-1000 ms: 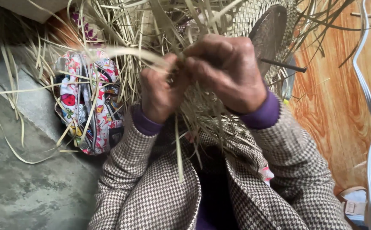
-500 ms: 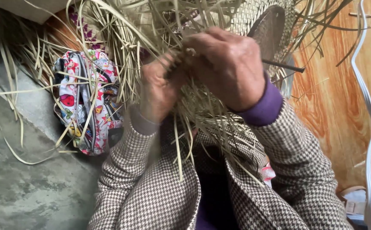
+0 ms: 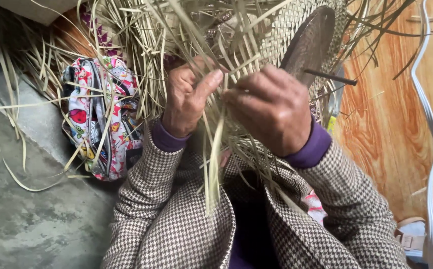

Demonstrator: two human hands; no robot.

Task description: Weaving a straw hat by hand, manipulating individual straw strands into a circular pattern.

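Two hands meet at frame centre: the left hand (image 3: 189,99) pinches pale straw strips (image 3: 216,149), thumb extended, while the right hand (image 3: 271,107) curls closed around them. One woven straw piece (image 3: 286,30) sits upper centre; one floral bag (image 3: 104,114) lies left.

A grey concrete floor (image 3: 22,224) lay to one side; an orange, wood-grained wall panel (image 3: 385,129) stood opposite, in soft daylight.

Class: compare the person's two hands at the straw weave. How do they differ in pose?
The left hand is raised, its thumb stretched out against a strip; the right hand is curled over, knuckles up, fingertips hidden. The left sits nearer the floral bag, the right nearer the wooden panel. Both grip straw strips and wear purple cuffs.
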